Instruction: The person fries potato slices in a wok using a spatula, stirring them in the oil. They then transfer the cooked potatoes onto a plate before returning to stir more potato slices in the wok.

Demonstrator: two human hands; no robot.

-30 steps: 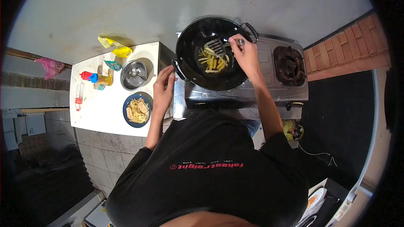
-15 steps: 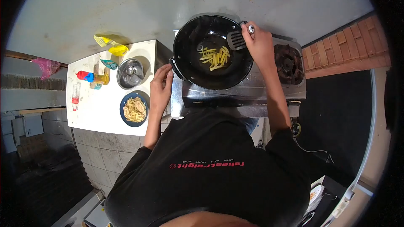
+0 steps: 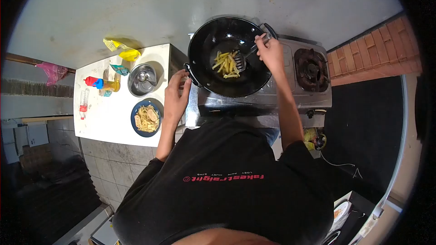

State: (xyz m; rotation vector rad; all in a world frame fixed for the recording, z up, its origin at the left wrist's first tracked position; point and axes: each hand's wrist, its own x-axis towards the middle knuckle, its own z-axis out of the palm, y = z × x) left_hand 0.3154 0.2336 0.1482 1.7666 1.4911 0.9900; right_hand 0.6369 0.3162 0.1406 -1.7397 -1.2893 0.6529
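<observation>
A black wok (image 3: 213, 86) sits on the gas stove, with pale yellow potato strips (image 3: 225, 64) in a heap near its middle. My right hand (image 3: 270, 53) is closed around the handle of a slotted spatula (image 3: 241, 62). The spatula's blade touches the right side of the strips. At the wok's left side handle (image 3: 192, 75), my left hand (image 3: 176, 91) grips with its fingertips and thumb.
To the left, a white table (image 3: 104, 122) bears a blue plate of fried strips (image 3: 146, 118), a steel bowl (image 3: 142, 80), sauce bottles (image 3: 102, 84), a clear bottle (image 3: 84, 104) and a yellow packet (image 3: 129, 55). A second burner (image 3: 311, 70) lies right of the wok.
My right hand has moved slightly left and down, bringing the spatula from the wok's right wall into the potato strips. The strips have shifted left and bunched up. My left hand stays at the handle.
</observation>
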